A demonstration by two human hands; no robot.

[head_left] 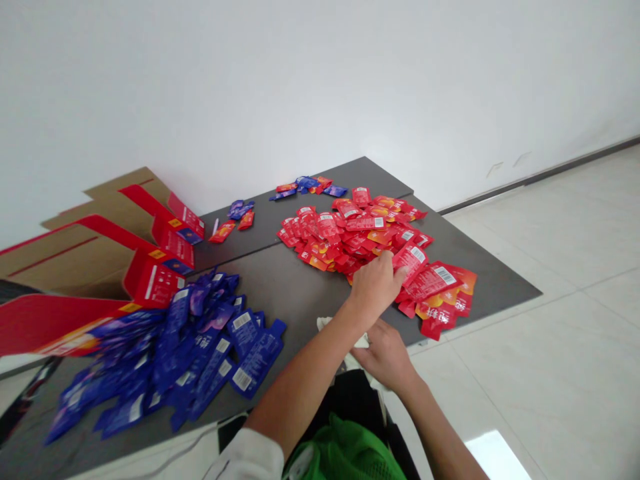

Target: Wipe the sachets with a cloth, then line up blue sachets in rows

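Observation:
My left hand [376, 285] reaches over the right side of the table, its thumb and fingers closed on a red sachet [411, 263] with a barcode label. That sachet is at the edge of a big heap of red and orange sachets [367, 223]. Below it, near the table's front edge, my right hand [387, 355] is closed on off-white, cloth-like material [361, 341], partly hidden by my left forearm. More red sachets [443, 283] lie just to the right of my hands. A pile of blue sachets [200, 353] covers the table's left side.
Open red boxes [163, 257] stand at the left in front of a brown cardboard carton [100, 260]. Small groups of mixed sachets [307, 185] lie along the wall. The dark grey table [295, 293] has a seam across it. Green mesh [345, 453] shows at my lap.

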